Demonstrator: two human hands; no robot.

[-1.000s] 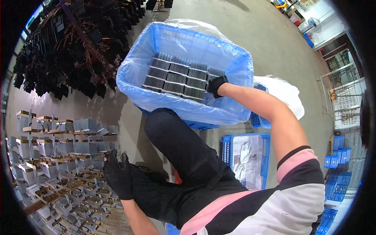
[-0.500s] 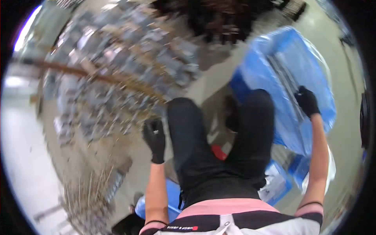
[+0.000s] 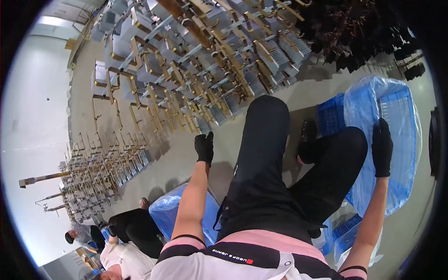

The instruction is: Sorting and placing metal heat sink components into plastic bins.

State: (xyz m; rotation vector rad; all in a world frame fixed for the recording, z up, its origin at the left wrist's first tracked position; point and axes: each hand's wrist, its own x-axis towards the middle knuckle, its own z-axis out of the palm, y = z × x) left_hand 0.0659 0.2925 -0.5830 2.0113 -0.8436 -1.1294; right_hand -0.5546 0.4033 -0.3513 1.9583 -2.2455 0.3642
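My left hand, in a black glove, is curled closed with the thumb up, in front of the lower hanging metal parts. Whether anything small is inside it is hidden. My right hand, also black-gloved, reaches into a blue crate lined with a clear plastic bag. Its fingers are stretched out straight, their tips at a silver finned metal part in the crate. Grey blocks and finned parts hang on brassy hooks on a large rack ahead to the left.
Dark hanging parts are at the far right. Another hook rack stands at left. A second bag-lined blue crate lies beside my left arm, near a seated person. Another person sits farther off.
My view has turned, so the rack and crate appear farther right. My right hand has gone from curled to straight-fingered over the crate. My left hand stays closed, beside the rack.
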